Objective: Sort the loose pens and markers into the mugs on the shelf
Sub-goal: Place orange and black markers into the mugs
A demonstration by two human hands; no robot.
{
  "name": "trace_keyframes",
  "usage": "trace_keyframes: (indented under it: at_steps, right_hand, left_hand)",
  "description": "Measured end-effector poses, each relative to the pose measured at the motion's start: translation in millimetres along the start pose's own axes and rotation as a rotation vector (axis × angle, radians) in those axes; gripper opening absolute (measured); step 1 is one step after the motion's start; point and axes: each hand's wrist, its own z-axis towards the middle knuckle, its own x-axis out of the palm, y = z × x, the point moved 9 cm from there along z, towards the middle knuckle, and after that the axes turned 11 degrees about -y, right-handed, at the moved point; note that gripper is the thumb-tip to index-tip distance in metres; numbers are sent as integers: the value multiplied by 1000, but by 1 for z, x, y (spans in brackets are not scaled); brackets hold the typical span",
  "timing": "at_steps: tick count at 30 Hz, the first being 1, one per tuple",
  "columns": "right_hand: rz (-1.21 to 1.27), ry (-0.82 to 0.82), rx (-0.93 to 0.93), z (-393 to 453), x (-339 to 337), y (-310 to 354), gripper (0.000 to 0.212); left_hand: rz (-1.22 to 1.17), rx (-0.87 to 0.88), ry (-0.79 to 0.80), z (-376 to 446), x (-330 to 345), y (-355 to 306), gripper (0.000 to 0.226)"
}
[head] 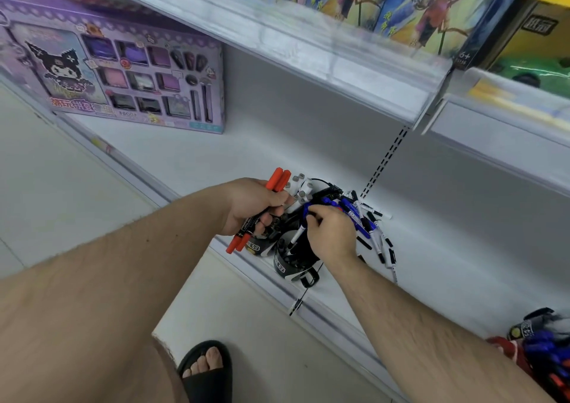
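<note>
The left hand (256,205) grips a bundle of red markers (279,179), its fingers curled round their dark barrels; the red caps stick out above and below the fist. The right hand (331,233) pinches a pen with blue cap (300,233) and holds it over the mouth of a black mug (293,259), which stands at the front edge of the white shelf (200,155). A second mug (257,248) is just beside it, partly hidden under the left hand. More loose pens (377,242) (blue and black caps, mixed) lie in a heap on the shelf behind the right hand. A purple box (123,75) stands well apart, toward the shelf's left end.
</note>
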Motion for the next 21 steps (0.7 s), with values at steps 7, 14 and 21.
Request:
trace_keyframes:
  at_steps: [7,14,21]
  right_hand:
    - [-442,374,-61,-17,45,-15,31]
    - [254,195,266,4,-2,2,35]
    - [579,364,333,-19,-88,41,21]
  left_hand:
    - [25,6,4,-1,1,2,18]
    - [93,7,151,-9,21,-3,20]
    - [332,45,366,-29,76,4,15]
